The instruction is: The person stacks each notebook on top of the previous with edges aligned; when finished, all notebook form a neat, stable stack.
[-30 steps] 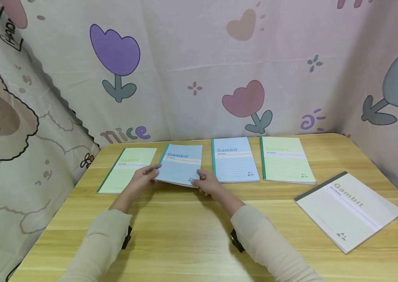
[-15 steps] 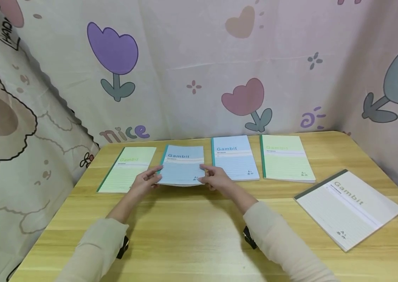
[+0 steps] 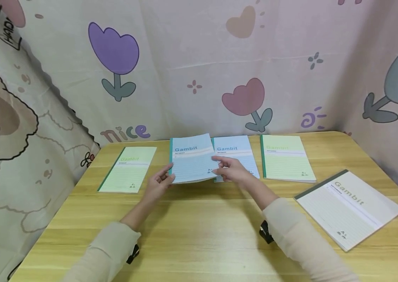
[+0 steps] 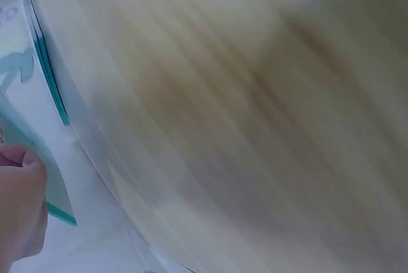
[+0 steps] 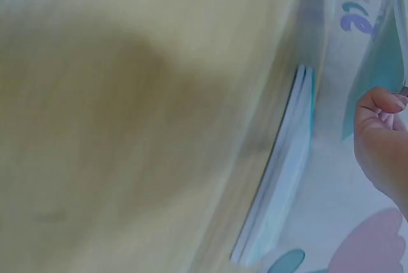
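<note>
A: Start with the hands. What are they doing?

B: The left hand [image 3: 161,180] grips the lower left corner of a blue notebook [image 3: 192,160], its fingers bent at the teal spine. The right hand [image 3: 232,169] pinches the right edge, near the lower corner, between thumb and fingers.

A: So neither hand is spread wide?

B: No, they are closed on the paper, and the 2 of them share that 1 notebook.

A: Is it lying on the table [image 3: 202,235]?

B: It is up in the air. The right wrist view shows it apart from the wood, and its lower edge bows a little. The cover faces up, with "Gambit" printed on it.

A: What is right next to it?

B: The other blue notebook [image 3: 239,150] lies flat on the table, just to the right. From the head camera, the raised notebook and the right hand cover parts of it.

A: And farther out?

B: A left green notebook [image 3: 128,169] lies to the left, and a right green notebook [image 3: 287,158] beyond the other blue notebook. A white notebook [image 3: 349,210] with a dark spine sits at an angle, nearer the person. Behind everything hangs a flowered curtain [image 3: 184,47].
</note>
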Demonstrator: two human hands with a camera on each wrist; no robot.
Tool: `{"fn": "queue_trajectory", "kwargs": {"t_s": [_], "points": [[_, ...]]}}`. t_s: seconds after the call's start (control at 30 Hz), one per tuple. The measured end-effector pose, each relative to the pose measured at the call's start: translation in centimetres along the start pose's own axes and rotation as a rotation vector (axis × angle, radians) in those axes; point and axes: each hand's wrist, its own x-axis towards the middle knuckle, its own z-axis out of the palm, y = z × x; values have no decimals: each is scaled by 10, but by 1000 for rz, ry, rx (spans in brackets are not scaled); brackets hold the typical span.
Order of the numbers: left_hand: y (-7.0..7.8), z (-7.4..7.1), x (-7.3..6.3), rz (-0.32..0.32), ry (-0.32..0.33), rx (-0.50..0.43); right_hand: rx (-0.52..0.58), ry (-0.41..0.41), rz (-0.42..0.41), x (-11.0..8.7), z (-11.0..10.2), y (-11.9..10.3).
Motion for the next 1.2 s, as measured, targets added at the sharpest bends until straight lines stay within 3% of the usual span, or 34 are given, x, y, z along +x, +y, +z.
{"fn": "queue_trajectory", "kwargs": {"t_s": [0.37,0.7,0.93,1.2], "points": [[9,38,8,-7,-18,-7,-12,-9,-25,-15,-39,1],[12,74,23,44,-50,6,-69,35,-35,-26,-74,3],[10,92,32,52,-73,33,-86,37,-15,-30,-91,10],[5,107,40,63,-91,131,-113,45,-1,-32,-106,13]]}}
